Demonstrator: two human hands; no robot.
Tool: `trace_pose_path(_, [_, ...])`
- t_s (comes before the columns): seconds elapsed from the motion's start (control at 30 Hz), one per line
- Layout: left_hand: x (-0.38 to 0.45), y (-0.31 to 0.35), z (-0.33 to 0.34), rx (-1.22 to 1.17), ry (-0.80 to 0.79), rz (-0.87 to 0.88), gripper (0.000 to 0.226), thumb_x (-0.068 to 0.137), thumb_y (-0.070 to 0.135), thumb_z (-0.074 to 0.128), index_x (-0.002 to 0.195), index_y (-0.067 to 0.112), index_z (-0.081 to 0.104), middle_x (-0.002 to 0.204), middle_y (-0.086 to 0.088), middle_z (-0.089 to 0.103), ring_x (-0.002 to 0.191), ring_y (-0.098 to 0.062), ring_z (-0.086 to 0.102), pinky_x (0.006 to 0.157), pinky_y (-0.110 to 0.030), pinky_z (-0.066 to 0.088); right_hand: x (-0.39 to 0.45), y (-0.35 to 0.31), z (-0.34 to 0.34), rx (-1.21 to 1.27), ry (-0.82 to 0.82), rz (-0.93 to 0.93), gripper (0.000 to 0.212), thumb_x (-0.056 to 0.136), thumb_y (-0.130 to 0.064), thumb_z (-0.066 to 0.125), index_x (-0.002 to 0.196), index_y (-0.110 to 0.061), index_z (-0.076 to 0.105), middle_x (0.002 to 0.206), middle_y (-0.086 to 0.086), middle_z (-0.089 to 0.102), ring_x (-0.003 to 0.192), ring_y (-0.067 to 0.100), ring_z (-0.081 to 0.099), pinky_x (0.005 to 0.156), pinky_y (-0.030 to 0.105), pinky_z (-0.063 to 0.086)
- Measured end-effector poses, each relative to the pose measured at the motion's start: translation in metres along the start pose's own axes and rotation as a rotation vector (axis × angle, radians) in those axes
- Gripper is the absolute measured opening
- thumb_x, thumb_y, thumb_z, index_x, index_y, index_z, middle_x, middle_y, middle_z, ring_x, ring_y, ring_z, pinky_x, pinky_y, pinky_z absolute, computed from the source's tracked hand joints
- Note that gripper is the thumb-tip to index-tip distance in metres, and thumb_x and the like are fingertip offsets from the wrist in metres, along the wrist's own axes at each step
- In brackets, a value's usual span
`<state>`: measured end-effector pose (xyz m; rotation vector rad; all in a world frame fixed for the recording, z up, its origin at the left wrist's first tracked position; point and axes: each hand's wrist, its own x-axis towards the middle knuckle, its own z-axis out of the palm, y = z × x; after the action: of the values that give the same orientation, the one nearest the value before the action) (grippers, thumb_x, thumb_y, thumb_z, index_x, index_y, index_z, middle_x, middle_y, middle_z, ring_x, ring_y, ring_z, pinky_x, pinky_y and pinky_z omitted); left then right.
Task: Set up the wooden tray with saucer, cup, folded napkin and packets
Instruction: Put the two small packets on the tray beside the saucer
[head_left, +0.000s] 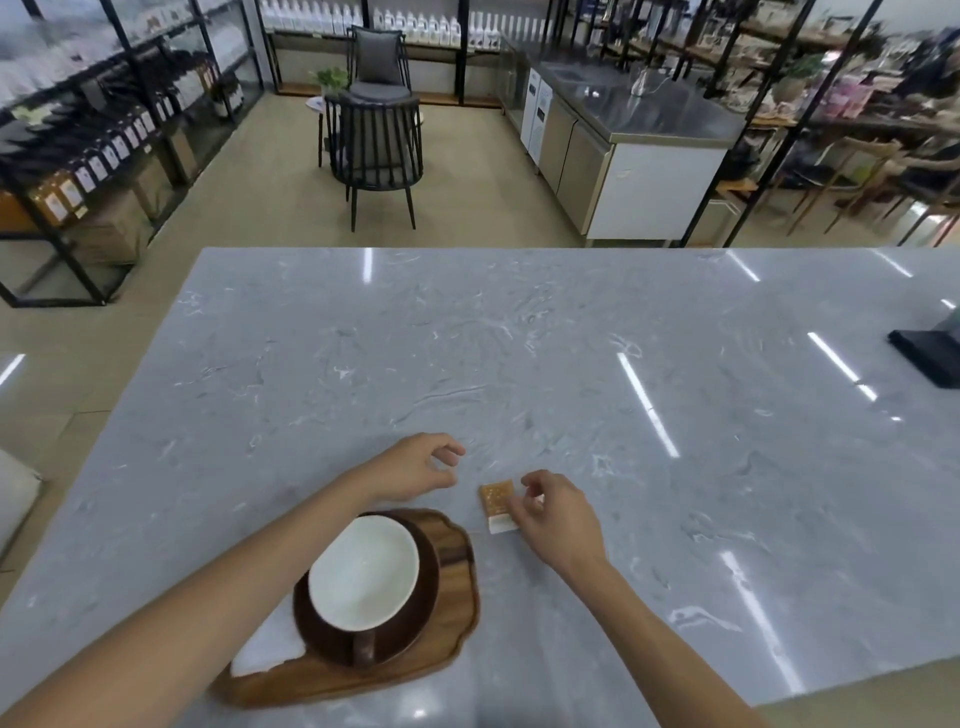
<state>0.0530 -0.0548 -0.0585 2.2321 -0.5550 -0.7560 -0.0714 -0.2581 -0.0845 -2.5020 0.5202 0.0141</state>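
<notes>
The right hand pinches the near-right edge of the packet between thumb and fingertips, just beyond the right rim of the wooden tray; the left hand hovers loosely curled and empty past the tray's far edge. The packet lies flat on the counter, long axis running away from the tray's front, orange end farthest, white end nearest. Saucer, cup and napkin seem already placed; the packet step is likely in hand, calling for a lift and short carry leftward onto bare wood.
</notes>
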Motion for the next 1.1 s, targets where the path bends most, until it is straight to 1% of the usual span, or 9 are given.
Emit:
trace_pose_path(0.13, [0.022,0.013,0.016,-0.06,-0.051,-0.087,0.043,0.091,0.013,0.071,0.133,0.011,0.058,0.128,-0.009,0.064,0.106,-0.02,0.063,0.095,-0.032,0.051,0.014,-0.005,0.014,-0.14,-0.095,-0.045,0.06,0.08,-0.075,0.056,0.112,-0.024,0.061,0.11,-0.005,0.058,0.095,0.022,0.067,0.071,0.034,0.051])
trace_pose_path(0.23, [0.029,0.017,0.022,-0.092,-0.023,-0.106,0.042,0.091,0.008,0.071,0.131,0.005,0.059,0.128,-0.015,0.065,0.106,-0.023,0.064,0.099,-0.035,0.052,0.018,-0.008,0.022,-0.243,-0.07,-0.114,0.062,0.078,-0.076,0.053,0.108,-0.022,0.059,0.109,-0.003,0.058,0.09,0.026,0.068,0.064,0.034,0.043])
trace_pose_path(0.5, [0.031,0.025,0.028,-0.247,-0.049,-0.205,0.031,0.096,0.014,0.064,0.125,0.003,0.062,0.119,-0.019,0.07,0.097,-0.025,0.07,0.094,-0.037,0.056,0.019,-0.005,0.021,-0.196,-0.003,-0.263,0.036,0.095,-0.049,0.045,0.091,-0.021,0.067,0.093,0.0,0.068,0.082,0.028,0.068,0.06,0.033,0.044])
trace_pose_path(0.63, [0.022,0.038,0.029,-0.339,-0.126,-0.274,0.025,0.102,0.029,0.056,0.114,0.01,0.065,0.114,-0.015,0.074,0.089,-0.022,0.074,0.076,-0.025,0.059,0.017,0.002,0.012,-0.095,0.048,-0.37,0.026,0.1,-0.04,0.05,0.103,-0.027,0.072,0.091,0.0,0.071,0.079,0.025,0.068,0.062,0.035,0.048])
trace_pose_path(0.77, [0.012,0.047,0.028,-0.515,-0.111,-0.263,0.034,0.101,0.029,0.059,0.12,0.002,0.064,0.119,-0.021,0.072,0.104,-0.03,0.073,0.096,-0.037,0.058,0.009,0.006,0.0,0.012,0.111,-0.556,0.028,0.097,-0.025,0.063,0.122,-0.034,0.072,0.1,-0.002,0.073,0.071,0.021,0.071,0.056,0.035,0.056])
trace_pose_path(0.83, [0.007,0.048,0.027,-0.599,-0.096,-0.237,0.033,0.098,0.026,0.064,0.121,0.003,0.066,0.119,-0.021,0.072,0.109,-0.029,0.072,0.098,-0.037,0.057,0.008,0.009,-0.004,0.044,0.126,-0.6,0.035,0.094,-0.018,0.068,0.124,-0.035,0.071,0.111,-0.003,0.071,0.067,0.018,0.07,0.054,0.034,0.057])
trace_pose_path(0.9, [0.0,0.049,0.025,-0.691,-0.088,-0.21,0.031,0.095,0.023,0.069,0.12,0.007,0.069,0.118,-0.02,0.073,0.109,-0.028,0.072,0.092,-0.032,0.059,0.008,0.012,-0.008,0.095,0.126,-0.623,0.041,0.094,-0.012,0.069,0.127,-0.037,0.069,0.121,-0.005,0.068,0.072,0.014,0.071,0.059,0.033,0.059])
trace_pose_path(1.03, [-0.011,0.049,0.027,-0.836,-0.108,-0.192,0.032,0.092,0.021,0.072,0.122,0.009,0.07,0.113,-0.016,0.076,0.108,-0.027,0.073,0.086,-0.03,0.06,0.011,0.015,-0.017,0.31,0.076,-0.703,0.041,0.094,0.001,0.063,0.121,-0.029,0.072,0.13,-0.017,0.066,0.11,0.001,0.068,0.087,0.025,0.058])
trace_pose_path(1.1, [-0.016,0.051,0.03,-0.906,-0.094,-0.184,0.032,0.093,0.018,0.07,0.124,0.009,0.068,0.114,-0.017,0.076,0.108,-0.027,0.073,0.085,-0.03,0.061,0.011,0.014,-0.02,0.383,0.05,-0.704,0.04,0.094,0.005,0.061,0.117,-0.027,0.072,0.129,-0.028,0.064,0.116,-0.004,0.064,0.092,0.02,0.055])
